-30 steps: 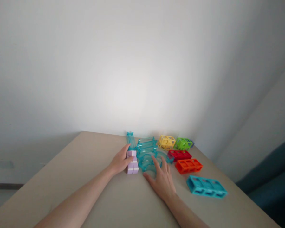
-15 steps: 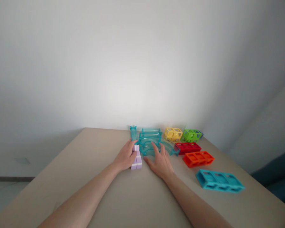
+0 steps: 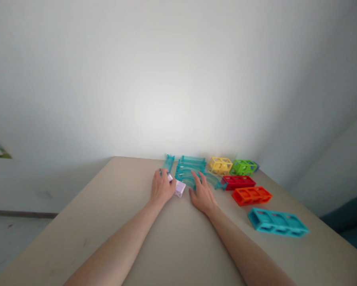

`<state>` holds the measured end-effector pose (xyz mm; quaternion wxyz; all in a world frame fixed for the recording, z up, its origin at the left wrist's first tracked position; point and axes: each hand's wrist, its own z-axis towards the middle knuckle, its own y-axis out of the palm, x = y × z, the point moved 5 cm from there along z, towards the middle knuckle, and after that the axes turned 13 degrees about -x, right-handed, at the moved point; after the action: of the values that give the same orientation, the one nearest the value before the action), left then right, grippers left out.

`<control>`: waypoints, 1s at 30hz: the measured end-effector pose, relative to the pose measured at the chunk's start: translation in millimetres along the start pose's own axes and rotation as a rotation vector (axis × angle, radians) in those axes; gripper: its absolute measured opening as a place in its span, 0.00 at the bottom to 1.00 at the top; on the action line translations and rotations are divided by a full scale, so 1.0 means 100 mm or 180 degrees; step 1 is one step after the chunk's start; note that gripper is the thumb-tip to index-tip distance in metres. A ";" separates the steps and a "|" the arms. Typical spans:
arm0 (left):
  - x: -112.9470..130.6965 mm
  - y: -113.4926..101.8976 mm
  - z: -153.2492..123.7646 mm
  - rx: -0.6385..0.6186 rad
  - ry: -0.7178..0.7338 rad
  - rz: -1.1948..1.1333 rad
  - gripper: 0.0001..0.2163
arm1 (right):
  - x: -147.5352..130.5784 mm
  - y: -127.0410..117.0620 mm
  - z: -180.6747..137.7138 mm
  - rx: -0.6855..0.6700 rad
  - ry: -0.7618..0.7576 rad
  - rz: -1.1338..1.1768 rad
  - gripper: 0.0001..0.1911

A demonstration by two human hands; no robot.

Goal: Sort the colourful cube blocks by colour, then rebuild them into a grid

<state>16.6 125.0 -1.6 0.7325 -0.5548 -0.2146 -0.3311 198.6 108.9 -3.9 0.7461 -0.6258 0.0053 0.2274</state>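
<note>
My left hand (image 3: 162, 187) lies over a small lilac block (image 3: 179, 188) on the beige table (image 3: 121, 222), fingers curled round it. My right hand (image 3: 202, 194) rests just to its right with fingers spread, its fingertips on a pile of clear teal curved track pieces (image 3: 190, 171). The lilac block shows only at its right end; the rest is hidden under my left hand.
To the right of the tracks lie open-frame blocks: yellow (image 3: 220, 165), green (image 3: 244, 167), red (image 3: 238, 182), orange (image 3: 251, 195) and a long teal one (image 3: 277, 222) nearest me. A white wall rises right behind the table's far edge.
Both hands have slid away from me towards the track pile. My left hand has pushed the lilac block further back and now covers more of it.
</note>
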 end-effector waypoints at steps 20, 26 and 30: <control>-0.18 0.00 -0.05 -0.0828 0.0570 -0.0126 0.36 | 0.38 -0.85 -0.80 0.1324 0.0388 -0.0774 0.18; -0.15 0.02 -0.04 -0.0749 0.0601 -0.0123 0.34 | 1.61 -1.10 -1.48 0.0412 0.2155 -0.1095 0.33; -0.15 0.03 -0.03 -0.0777 0.0565 -0.0078 0.35 | 1.76 -0.92 -1.28 0.0322 0.1980 -0.1113 0.34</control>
<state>8.2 126.2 -14.4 0.6716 -0.6056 -0.1138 -0.4114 424.0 36.8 2.6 0.7664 -0.6188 0.1363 -0.1056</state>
